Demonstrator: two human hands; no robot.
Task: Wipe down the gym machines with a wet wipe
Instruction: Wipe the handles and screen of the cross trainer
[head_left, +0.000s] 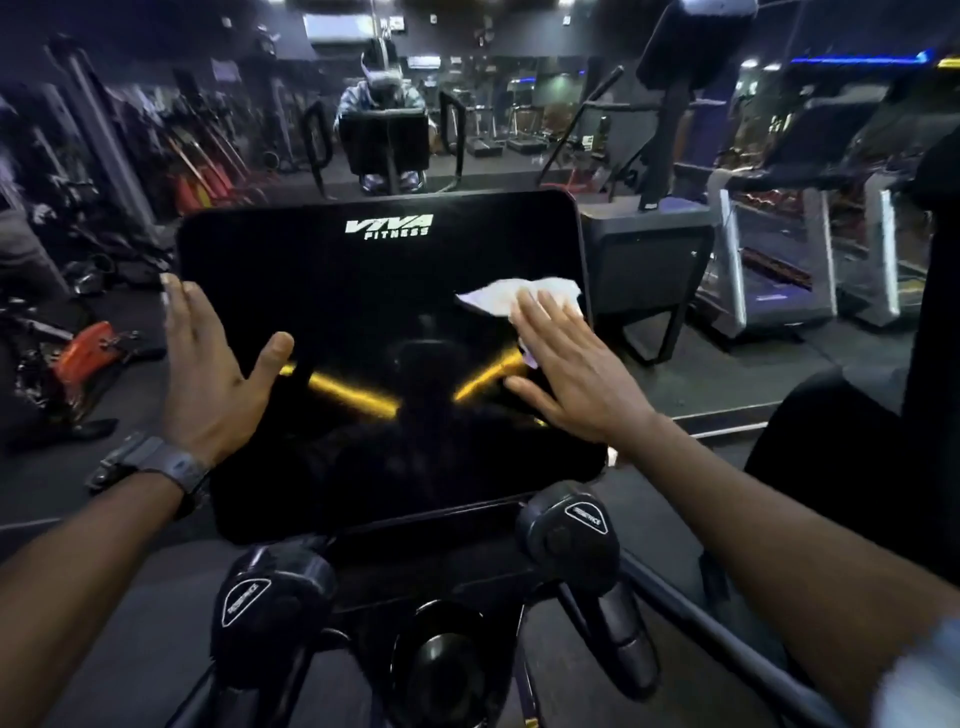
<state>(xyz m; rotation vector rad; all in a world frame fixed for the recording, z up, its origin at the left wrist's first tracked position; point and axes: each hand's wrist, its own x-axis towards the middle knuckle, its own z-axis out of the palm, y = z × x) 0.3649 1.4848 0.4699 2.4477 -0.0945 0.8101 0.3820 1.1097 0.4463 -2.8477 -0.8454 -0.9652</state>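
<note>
Right hand (566, 364) lies flat, fingers straight, pressing the wet wipe (519, 296) onto the console screen (384, 322) near its right edge; left hand (208, 374), open, braces the left edge. Pressing hard could bunch the wipe, leaving streaks.

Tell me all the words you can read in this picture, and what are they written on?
"VIVA FITNESS": white letters at the top of the black screen.
"RESISTANCE", as best it reads: small label on the left knob, tilted and blurred.
Same small label on the right knob, also hard to read.
Signs on the far gym wall: too blurred to read.
</note>
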